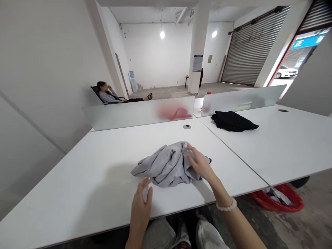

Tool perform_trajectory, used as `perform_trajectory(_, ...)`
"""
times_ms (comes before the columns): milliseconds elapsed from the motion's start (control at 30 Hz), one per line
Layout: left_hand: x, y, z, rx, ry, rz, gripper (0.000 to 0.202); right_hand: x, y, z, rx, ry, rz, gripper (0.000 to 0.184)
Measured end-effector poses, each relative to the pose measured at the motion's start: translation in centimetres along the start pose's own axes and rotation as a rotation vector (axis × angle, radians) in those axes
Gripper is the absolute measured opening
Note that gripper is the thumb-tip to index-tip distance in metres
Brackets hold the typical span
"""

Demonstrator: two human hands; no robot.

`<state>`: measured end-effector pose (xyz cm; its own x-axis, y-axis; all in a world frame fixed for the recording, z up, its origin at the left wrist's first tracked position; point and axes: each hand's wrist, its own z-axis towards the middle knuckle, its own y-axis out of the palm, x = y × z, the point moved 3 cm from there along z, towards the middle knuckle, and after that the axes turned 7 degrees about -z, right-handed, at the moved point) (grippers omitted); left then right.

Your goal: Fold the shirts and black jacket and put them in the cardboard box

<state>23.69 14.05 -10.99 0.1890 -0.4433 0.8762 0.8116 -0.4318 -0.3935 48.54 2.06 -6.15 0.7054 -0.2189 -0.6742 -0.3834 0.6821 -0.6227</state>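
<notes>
A crumpled light grey garment (168, 164) lies on the white table (103, 180) straight ahead of me. My right hand (199, 162) rests on its right side, fingers spread and touching the cloth. My left hand (141, 204) hovers just in front of the garment's near edge, fingers stretched out and slightly apart, holding nothing.
A black garment (233, 121) lies on the adjoining table (280, 138) to the right. Frosted divider panels (135, 112) stand along the far edge. A red basket (281, 200) with cloth sits on the floor at right. A person (109, 93) reclines in a chair beyond the dividers.
</notes>
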Motion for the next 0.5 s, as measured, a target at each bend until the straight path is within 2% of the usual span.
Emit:
perform_trajectory(67, -1.9, 1.0, -0.3, -0.075, 0.097, 0.142, 0.033, 1.2, 1.7, -1.4, -0.227, -0.067, -0.192, 0.046)
perform_trajectory(100, -2.6, 1.5, -0.3, -0.073, 0.158, 0.193, 0.035, 1.7, 2.4, -2.2, -0.32, -0.095, -0.261, 0.055)
perform_trajectory(167, -3.3, 2.7, 0.0, -0.041, 0.248, 0.254, 0.039, 2.4, 3.6, -3.8, -0.433, -0.154, -0.349, 0.075)
perform_trajectory(200, -3.3, 3.3, 0.4, -0.024, 0.271, 0.26, 0.04, 2.6, 4.0, -4.5, -0.448, -0.182, -0.373, 0.079)
perform_trajectory(267, -2.7, 4.6, 1.2, -0.013, 0.271, 0.234, 0.036, 2.6, 4.3, -5.1, -0.401, -0.215, -0.417, 0.069)
perform_trajectory(367, -0.6, 5.5, 2.8, -0.034, 0.168, 0.153, 0.031, 1.6, 3.4, -4.9, -0.269, -0.197, -0.455, 0.03)
perform_trajectory(433, 1.5, 4.8, 3.9, -0.016, 0.105, 0.072, 0.026, 0.3, 1.7, -4.3, -0.159, -0.162, -0.361, 0.019)
perform_trajectory(500, 4.1, 2.9, 5.1, 0.088, 0.106, -0.03, 0.02, -1.4, -1.2, -3.4, 0.002, -0.109, -0.208, 0.018)
